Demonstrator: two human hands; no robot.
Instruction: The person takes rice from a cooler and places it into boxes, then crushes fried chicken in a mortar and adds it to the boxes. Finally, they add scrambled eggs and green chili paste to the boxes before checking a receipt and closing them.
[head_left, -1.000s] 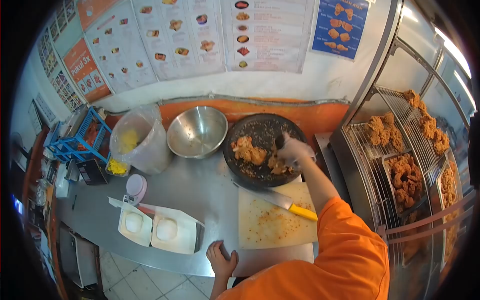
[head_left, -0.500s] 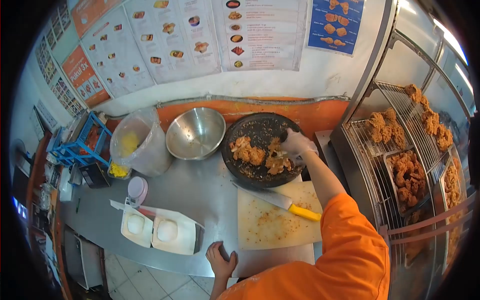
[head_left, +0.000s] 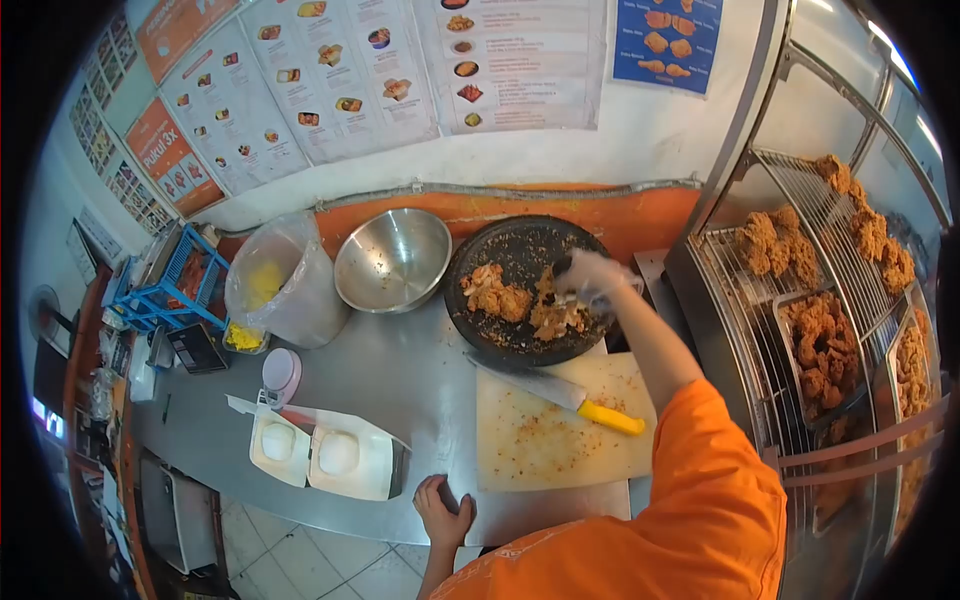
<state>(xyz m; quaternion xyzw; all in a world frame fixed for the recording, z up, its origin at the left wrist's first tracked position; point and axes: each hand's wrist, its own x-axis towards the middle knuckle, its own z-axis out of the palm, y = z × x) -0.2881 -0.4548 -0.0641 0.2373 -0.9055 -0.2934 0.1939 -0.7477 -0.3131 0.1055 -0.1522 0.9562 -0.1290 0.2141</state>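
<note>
My right hand (head_left: 597, 280), in a clear plastic glove, is closed round a dark pestle (head_left: 563, 265), mostly hidden by the fingers. It is over the right side of a wide black stone mortar (head_left: 480, 335). Under it lies crushed fried chicken (head_left: 553, 318); a second piece of fried chicken (head_left: 495, 295) sits on the mortar's left side. Crumbs are scattered over the dark surface. My left hand (head_left: 443, 510) rests on the steel table's front edge, holding nothing, its thumb apart from the fingers.
A yellow-handled knife (head_left: 560, 390) lies on a crumb-strewn cutting board (head_left: 530, 465). To the left are an open box (head_left: 375, 465) with two rice mounds, a steel bowl (head_left: 393, 262) and a plastic-lined bucket (head_left: 310, 300). A fried chicken display rack (head_left: 740, 330) stands at right.
My right hand has shifted slightly and looks blurred by motion above the chicken on the mortar's right side. My left hand stays at the table edge. The whole view has tilted a little.
</note>
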